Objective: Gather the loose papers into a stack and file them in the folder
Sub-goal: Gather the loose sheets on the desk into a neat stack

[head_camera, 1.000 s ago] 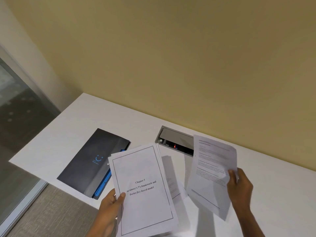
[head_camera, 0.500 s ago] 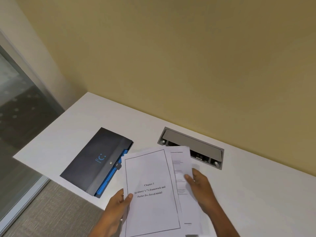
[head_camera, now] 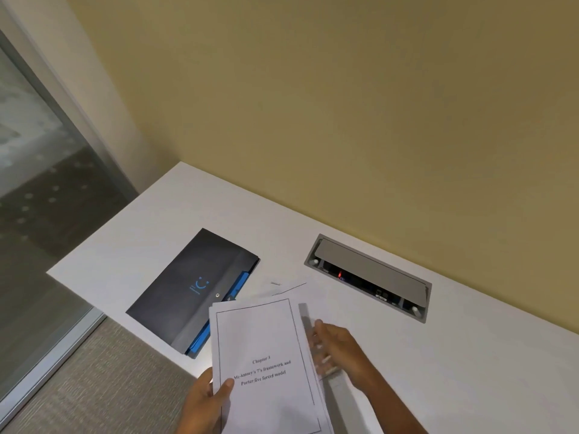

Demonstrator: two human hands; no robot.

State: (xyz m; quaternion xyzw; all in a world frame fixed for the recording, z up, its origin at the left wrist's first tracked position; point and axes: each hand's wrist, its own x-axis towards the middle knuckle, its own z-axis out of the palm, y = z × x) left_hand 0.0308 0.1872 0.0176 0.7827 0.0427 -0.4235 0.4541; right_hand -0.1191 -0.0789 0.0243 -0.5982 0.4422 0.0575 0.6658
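Note:
I hold a stack of white papers (head_camera: 266, 364), its top sheet a bordered title page reading "Chapter 3", tilted up above the table's front edge. My left hand (head_camera: 206, 399) grips its lower left edge, thumb on top. My right hand (head_camera: 335, 349) is blurred, its fingers stretched out against the stack's right edge. The dark grey folder (head_camera: 185, 286) with a blue smile logo and blue inner pockets lies shut on the table, just left of the stack. Behind the stack, the thin edge of one more sheet (head_camera: 291, 289) shows flat on the table.
A white table (head_camera: 470, 355) stands against a yellow wall. A grey recessed cable box (head_camera: 369, 270) with its lid raised sits at the back right of the papers. A small metal clip or staple (head_camera: 275, 283) lies near the folder. Glass partition and carpet are at the left.
My right hand brought a loose sheet from the right in under the stack, then slid to the stack's right edge. The stack now looks more squared. The folder has not moved.

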